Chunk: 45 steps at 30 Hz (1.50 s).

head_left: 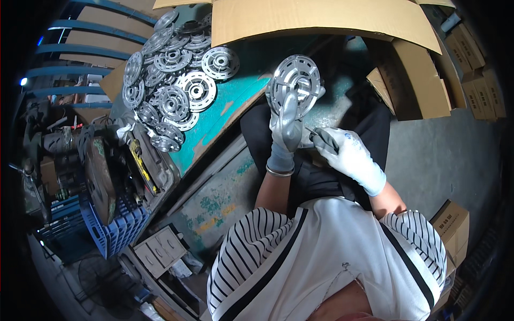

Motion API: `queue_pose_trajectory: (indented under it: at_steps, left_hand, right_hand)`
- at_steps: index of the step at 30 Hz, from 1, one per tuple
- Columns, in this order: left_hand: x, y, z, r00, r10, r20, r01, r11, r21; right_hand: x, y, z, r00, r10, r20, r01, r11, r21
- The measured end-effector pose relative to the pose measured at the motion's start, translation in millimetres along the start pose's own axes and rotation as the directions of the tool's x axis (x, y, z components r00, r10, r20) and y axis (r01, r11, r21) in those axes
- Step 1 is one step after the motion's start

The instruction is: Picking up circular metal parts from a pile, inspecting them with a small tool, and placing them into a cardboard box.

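Observation:
My left hand [288, 125], in a white glove with a grey palm, is closed on a round metal disc [278, 88] with a ring of slots and a raised hub. The disc stands tilted up, its face turned toward me, above my lap. Just right of it and lower, my gloved right hand [342, 152] is closed round a thin, pointed metal tool [310, 131]. Only a short length of that tool shows, its tip near the left wrist and apart from the disc; its kind cannot be made out. Similar metal discs [174, 101] lie heaped at the left.
The heap rests on a worn green tabletop [209, 120]. A large open cardboard box [321, 21] stands at the far side, with more cartons [471, 80] at the right. On the left are a machine [101, 171], a blue plastic basket [118, 230] and a drawer unit [160, 251].

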<state>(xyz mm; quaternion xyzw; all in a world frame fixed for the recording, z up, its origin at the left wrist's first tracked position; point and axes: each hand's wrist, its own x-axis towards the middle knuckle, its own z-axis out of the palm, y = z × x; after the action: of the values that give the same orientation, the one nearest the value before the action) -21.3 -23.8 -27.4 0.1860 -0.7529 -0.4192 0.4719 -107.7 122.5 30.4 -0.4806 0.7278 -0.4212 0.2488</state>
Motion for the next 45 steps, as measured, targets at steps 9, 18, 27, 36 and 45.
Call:
queue_pose_trajectory:
  at_steps: [9,18,27,36,45]
  left_hand:
    - [-1,6,1,0.896,-0.439,0.066,0.414,0.775,-0.477]
    - [22,25,-5,0.714,-0.482,0.508,0.435,-0.263,-0.861]
    - [11,12,-7,0.738,-0.533,0.413,0.484,-0.008,-0.875]
    - [13,34,-3,0.845,-0.387,0.368,0.356,-0.105,-0.929]
    - [0,38,-4,0.863,-0.374,0.339,0.324,-0.105,-0.940]
  right_hand:
    - [8,2,3,0.997,-0.077,-0.016,0.076,0.994,-0.083]
    - [8,-5,-4,0.948,0.265,-0.173,-0.112,0.792,0.600]
    - [8,-11,-4,0.940,0.309,-0.146,-0.122,0.701,0.703]
    - [18,0,3,0.911,0.405,-0.075,-0.206,0.606,0.768]
    - [30,-7,-5,0.901,0.433,0.002,-0.243,0.501,0.831]
